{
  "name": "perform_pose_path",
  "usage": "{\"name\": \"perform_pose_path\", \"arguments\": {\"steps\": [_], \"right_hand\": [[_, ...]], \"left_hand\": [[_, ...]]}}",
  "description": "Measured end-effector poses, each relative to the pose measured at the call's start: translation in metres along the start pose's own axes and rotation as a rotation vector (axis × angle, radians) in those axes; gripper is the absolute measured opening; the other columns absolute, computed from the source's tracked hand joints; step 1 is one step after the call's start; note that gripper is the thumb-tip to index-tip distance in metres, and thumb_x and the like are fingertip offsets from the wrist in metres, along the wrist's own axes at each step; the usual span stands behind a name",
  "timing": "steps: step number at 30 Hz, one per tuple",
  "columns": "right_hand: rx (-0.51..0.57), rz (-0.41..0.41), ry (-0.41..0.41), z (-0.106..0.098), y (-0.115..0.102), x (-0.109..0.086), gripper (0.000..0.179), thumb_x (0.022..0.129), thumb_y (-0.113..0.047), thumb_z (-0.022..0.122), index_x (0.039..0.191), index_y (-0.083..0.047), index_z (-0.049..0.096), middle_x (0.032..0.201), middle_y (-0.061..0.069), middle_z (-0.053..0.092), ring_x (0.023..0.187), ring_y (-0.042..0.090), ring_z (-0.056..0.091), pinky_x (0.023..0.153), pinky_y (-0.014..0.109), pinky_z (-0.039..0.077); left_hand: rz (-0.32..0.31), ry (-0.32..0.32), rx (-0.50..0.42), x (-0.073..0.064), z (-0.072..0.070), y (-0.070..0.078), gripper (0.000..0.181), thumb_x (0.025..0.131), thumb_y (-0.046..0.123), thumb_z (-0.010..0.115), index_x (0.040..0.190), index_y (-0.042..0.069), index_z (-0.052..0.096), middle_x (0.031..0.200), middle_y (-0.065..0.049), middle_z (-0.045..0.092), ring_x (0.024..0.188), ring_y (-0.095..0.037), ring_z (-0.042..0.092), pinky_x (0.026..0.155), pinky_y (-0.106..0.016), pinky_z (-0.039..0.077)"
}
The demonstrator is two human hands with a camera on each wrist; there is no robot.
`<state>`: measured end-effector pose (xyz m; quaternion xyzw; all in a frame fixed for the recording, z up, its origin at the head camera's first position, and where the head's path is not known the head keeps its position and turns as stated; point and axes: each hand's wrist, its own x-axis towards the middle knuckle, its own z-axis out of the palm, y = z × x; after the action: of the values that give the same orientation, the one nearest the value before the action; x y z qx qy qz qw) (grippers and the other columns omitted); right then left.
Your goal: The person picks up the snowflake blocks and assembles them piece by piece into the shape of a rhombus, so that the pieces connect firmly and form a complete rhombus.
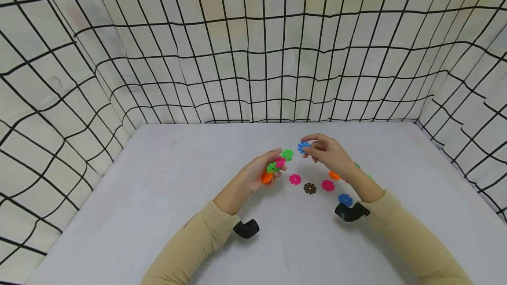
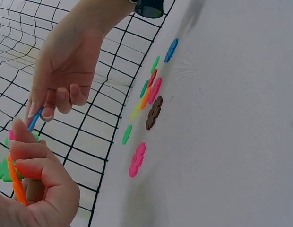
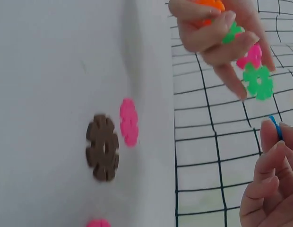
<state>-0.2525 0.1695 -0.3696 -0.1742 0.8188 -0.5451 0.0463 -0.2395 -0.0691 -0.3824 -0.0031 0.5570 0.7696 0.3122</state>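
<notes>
My left hand (image 1: 255, 174) grips a chain of notched flower-shaped plastic discs. In the chain are an orange disc (image 1: 267, 177), a green disc (image 1: 272, 167), a pink disc (image 1: 280, 162) and another green disc (image 3: 258, 82) at the far end. Just right of that end, my right hand (image 1: 328, 152) pinches a blue disc (image 1: 303, 147) between thumb and fingers. In the right wrist view this blue disc appears edge-on, a small gap away from the green end disc. Both hands are raised above the white table (image 1: 158, 210).
Loose discs lie below and right of the hands: a pink disc (image 1: 295, 179), a brown disc (image 1: 310, 188), another pink disc (image 1: 328, 185), a blue disc (image 1: 345, 199) and several more partly behind the right forearm. Black netting (image 1: 269, 56) rises around the table's back and sides.
</notes>
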Motion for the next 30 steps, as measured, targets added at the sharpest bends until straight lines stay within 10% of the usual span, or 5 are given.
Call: {"name": "perform_pose_path", "arguments": {"steps": [14, 30], "right_hand": [[0.024, -0.012, 0.045, 0.019, -0.006, 0.005, 0.03, 0.104, -0.016, 0.063, 0.13, -0.002, 0.064, 0.087, 0.014, 0.072, 0.074, 0.035, 0.054, 0.07, 0.034, 0.045], [0.062, 0.045, 0.051, 0.026, -0.009, 0.002, 0.034, 0.105, -0.018, 0.06, 0.135, -0.002, 0.063, 0.083, 0.01, 0.071, 0.08, 0.042, 0.054, 0.071, 0.035, 0.045]], "left_hand": [[-0.017, -0.017, 0.019, -0.001, -0.001, -0.002, 0.052, 0.107, 0.046, 0.048, 0.129, -0.001, 0.055, 0.07, 0.005, 0.052, 0.054, -0.005, 0.046, 0.049, -0.013, 0.04], [0.036, -0.011, 0.067, 0.001, 0.004, -0.006, 0.029, 0.106, 0.036, 0.051, 0.103, 0.01, 0.065, 0.076, 0.003, 0.057, 0.054, -0.007, 0.048, 0.045, -0.016, 0.034]]}}
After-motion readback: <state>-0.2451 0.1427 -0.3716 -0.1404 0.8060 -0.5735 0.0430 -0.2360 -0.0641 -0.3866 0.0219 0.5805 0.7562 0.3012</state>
